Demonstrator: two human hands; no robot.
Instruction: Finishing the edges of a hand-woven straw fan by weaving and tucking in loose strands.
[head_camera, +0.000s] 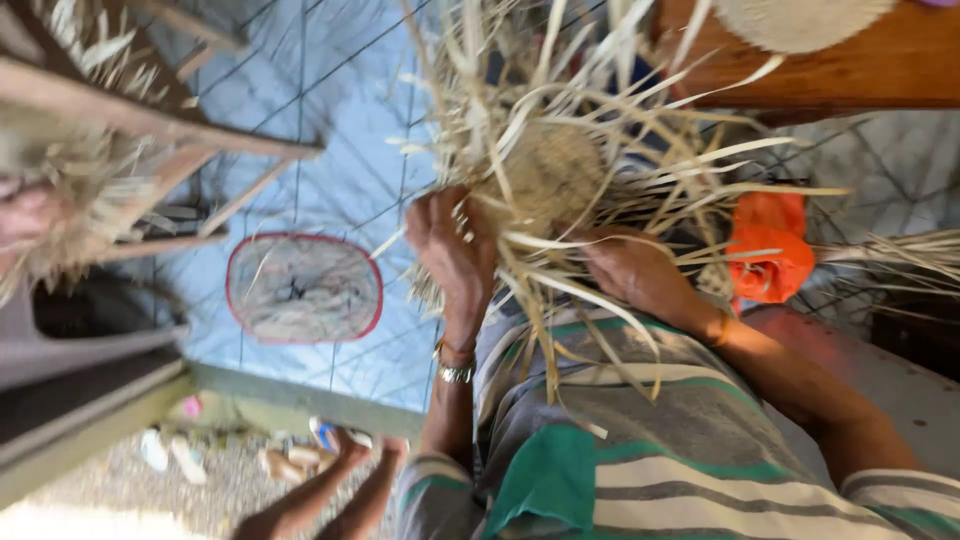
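A half-woven piece of pale straw (548, 170), with a tight round centre and many long loose strips fanning out, is held in front of my striped shirt. My left hand (452, 250), with a metal watch on its wrist, grips the piece's left edge with the fingers curled around the strips. My right hand (632, 272) holds the lower right side, fingers tucked under the weave. Loose strips hang down over both hands and my shirt.
An orange cloth (768, 250) lies right of my right hand. A round red-rimmed mat (303, 288) sits on the blue tiled floor. A wooden frame (150, 135) with straw stands at left, a wooden surface (880, 65) at top right. Another person's limbs (320, 490) show at the bottom.
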